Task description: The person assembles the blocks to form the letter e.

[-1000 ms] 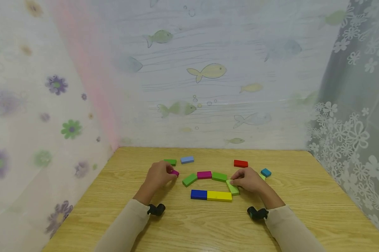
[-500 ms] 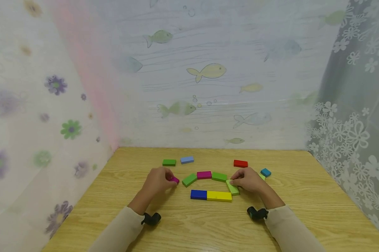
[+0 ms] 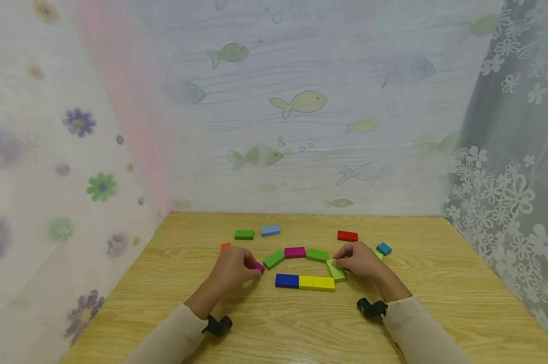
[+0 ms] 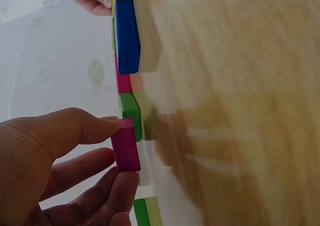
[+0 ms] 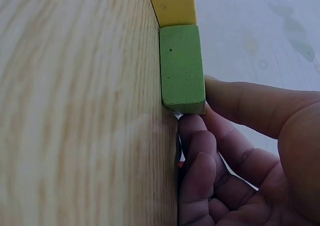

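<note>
My left hand pinches a magenta block between thumb and fingers, just left of a green block. That green block begins a curved row with a second magenta block and another green block. At the row's right end lies a light green block, pinched by my right hand; in the right wrist view it meets the yellow block. Below the curve, a dark blue block and the yellow one lie end to end.
Behind my left hand are an orange block, a green block and a light blue block. Red and blue blocks lie back right. Another light green block is partly hidden by my right hand. Printed curtains surround the wooden table.
My left hand has brought the magenta block toward me and slightly right, close to the curve's left end. The orange and back green blocks have come into sight. My right hand stays put.
</note>
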The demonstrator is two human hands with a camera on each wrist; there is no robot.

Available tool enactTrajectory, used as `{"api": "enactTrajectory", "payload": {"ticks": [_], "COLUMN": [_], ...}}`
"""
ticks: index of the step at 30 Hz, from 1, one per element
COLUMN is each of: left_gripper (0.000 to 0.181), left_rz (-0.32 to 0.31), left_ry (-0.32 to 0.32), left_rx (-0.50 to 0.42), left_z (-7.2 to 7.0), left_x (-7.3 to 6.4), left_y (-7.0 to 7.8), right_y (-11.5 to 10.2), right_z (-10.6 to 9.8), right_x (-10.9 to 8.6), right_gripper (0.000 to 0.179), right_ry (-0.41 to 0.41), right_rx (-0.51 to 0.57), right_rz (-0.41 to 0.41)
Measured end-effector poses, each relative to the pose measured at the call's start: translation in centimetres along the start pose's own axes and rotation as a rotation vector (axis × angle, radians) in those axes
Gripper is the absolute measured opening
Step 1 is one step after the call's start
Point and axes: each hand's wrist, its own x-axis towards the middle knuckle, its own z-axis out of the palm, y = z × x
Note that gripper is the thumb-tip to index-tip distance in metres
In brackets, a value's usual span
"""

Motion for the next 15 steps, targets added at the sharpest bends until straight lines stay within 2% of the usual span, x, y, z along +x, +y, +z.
{"api": "enactTrajectory", "payload": {"ticks": [7,15], "left_gripper": [0.010,0.012], "left_rz": [0.041,0.074], "left_ry": [-0.041,-0.037], "left_rx": [-0.047,-0.008], "left_z": [0.5,1.1], "left_x": [-0.7,-1.0], "left_y": [0.8,1.1], "right_y": [0.1,0.0], "right_z": [0.0,0.0], "right_x": [0.0,0.0], "right_gripper": [0.015,0.014], "right_ry": [0.001,0.004], "right_rx": [0.000,0.002], "right_rz": [-0.003,-0.013]}}
